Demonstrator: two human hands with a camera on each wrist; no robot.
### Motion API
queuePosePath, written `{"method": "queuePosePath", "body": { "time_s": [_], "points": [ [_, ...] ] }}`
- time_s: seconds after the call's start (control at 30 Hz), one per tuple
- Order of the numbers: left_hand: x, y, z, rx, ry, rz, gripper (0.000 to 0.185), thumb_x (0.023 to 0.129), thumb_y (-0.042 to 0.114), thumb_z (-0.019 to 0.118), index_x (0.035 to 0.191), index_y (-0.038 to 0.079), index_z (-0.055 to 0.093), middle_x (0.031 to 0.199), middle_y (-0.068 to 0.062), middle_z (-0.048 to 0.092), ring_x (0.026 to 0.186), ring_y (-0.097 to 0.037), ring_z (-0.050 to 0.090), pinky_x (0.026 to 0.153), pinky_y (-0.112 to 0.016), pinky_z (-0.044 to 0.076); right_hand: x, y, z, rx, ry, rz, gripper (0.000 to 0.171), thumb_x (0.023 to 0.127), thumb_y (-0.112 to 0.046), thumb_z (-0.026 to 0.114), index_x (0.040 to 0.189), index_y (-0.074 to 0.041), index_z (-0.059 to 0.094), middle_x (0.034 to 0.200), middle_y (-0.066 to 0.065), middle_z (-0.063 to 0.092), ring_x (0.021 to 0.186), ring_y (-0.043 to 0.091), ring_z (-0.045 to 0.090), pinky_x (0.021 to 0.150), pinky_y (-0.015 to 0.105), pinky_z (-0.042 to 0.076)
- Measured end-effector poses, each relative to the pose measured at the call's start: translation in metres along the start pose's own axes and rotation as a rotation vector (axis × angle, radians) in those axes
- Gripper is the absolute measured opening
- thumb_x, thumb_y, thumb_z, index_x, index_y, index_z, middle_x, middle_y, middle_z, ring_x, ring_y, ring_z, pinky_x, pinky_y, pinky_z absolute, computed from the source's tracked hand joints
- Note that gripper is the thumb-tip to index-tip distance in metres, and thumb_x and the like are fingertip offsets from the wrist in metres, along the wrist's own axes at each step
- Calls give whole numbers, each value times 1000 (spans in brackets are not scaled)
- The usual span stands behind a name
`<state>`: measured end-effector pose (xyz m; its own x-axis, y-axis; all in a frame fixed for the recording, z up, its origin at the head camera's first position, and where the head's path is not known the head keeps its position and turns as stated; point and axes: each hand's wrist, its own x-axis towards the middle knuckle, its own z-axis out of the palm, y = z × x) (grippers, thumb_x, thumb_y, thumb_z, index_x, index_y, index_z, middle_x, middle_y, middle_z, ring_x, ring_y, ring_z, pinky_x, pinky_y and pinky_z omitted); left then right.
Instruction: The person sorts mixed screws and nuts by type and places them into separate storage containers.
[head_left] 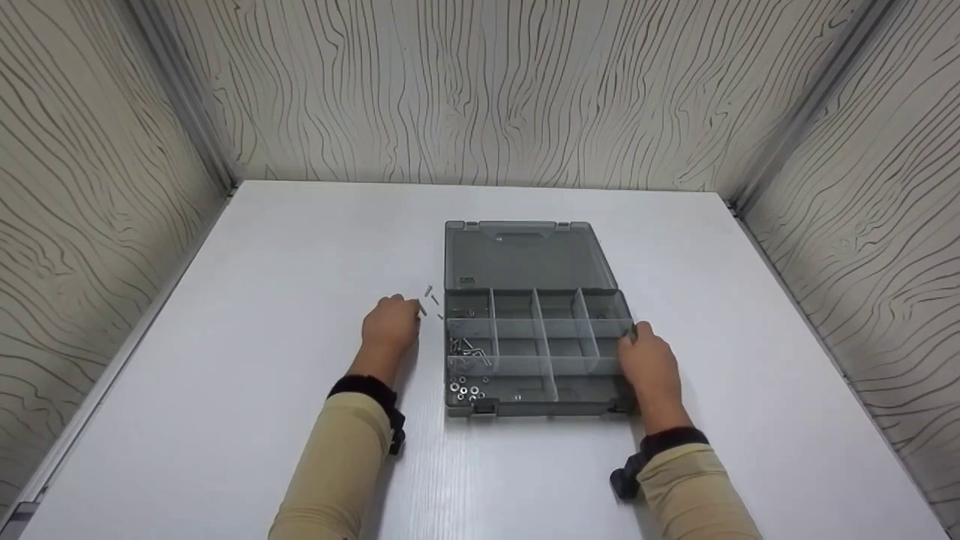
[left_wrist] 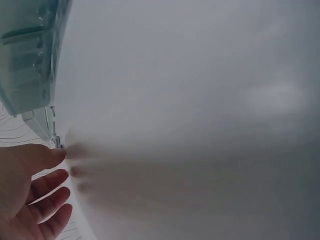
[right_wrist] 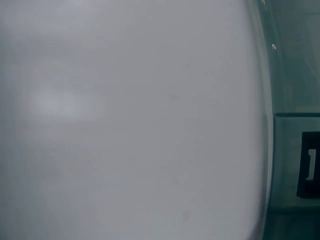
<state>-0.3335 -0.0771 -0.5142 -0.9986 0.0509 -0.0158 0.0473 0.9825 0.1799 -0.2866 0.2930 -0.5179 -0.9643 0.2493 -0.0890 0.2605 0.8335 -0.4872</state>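
Observation:
An opened grey see-through organizer box (head_left: 517,409) lies on the white table, its lid (head_left: 529,259) folded back away from me. Left of the box my left hand (head_left: 391,326) is down near the tabletop, pinching a small metal screw (head_left: 422,308) at its fingertips; in the left wrist view the thumb (left_wrist: 42,157) hides the index finger and the other fingers curve loosely. My right hand (head_left: 651,367) grips the box's right wall. Several screws (head_left: 466,346) lie in the middle left compartment and several nuts (head_left: 463,390) in the front left one.
A few loose screws (head_left: 428,291) lie on the table (head_left: 315,247) between my left hand and the box. Clear dividers (head_left: 541,326) split the box into compartments. Panels with a wood-grain pattern (head_left: 480,90) stand at the back and both sides.

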Motion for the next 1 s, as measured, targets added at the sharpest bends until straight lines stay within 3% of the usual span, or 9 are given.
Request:
{"method": "queuePosePath", "body": {
  "time_s": [0.5,0.73,1.0],
  "points": [
    [1,8,2,-1,-18,2,20,90,15,51,105,8,64,96,-11,62,92,-26,60,76,-38,52,1,0,-1,2,-14,13,51,95,-25,30,136,5,29,123,32,45,113,44,46,92,52,40],
    [-1,9,2,-10,-15,23,17,91,18,53,103,8,60,95,-10,61,91,-25,59,78,-37,51,0,0,0,13,1,17,48,94,-24,30,132,5,34,116,29,51,101,37,54,80,47,46],
    [-1,9,3,-8,-29,38,18,92,15,50,104,7,61,99,-11,61,95,-26,59,82,-37,50,0,-1,0,10,-1,12,49,95,-24,31,134,6,31,119,31,49,107,41,50,86,50,44]
  ]
}}
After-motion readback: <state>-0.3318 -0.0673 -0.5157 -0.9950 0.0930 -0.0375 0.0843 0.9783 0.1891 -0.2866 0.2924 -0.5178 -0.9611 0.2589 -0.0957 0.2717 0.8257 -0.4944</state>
